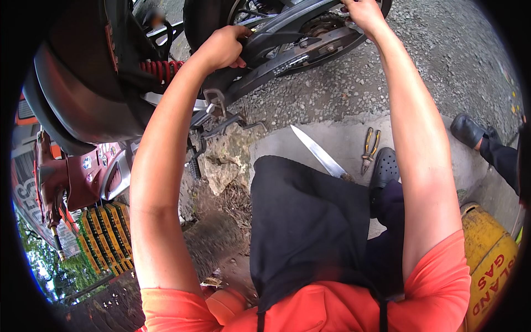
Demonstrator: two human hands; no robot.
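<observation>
Both my arms reach forward to the rear end of a motorcycle (pixel 88 88). My left hand (pixel 221 50) is closed around the near end of a long black chain cover (pixel 287 23), beside the swingarm (pixel 276 66). My right hand (pixel 363 16) grips the cover's far end, by the rear wheel's sprocket (pixel 326 30); its fingertips are partly cut off at the upper edge. Below the cover, the wheel's rim and the swingarm are exposed. A red coil spring (pixel 160 69) shows left of my left wrist.
On the concrete lie a long knife blade (pixel 318 152) and yellow-and-black pliers (pixel 369 150), near my dark clog (pixel 385 166). Another person's clogged foot (pixel 470 131) stands at right, above a yellow gas cylinder (pixel 487 243). A rock (pixel 224 160), red motorcycle (pixel 83 171) and yellow crates (pixel 105 238) are left.
</observation>
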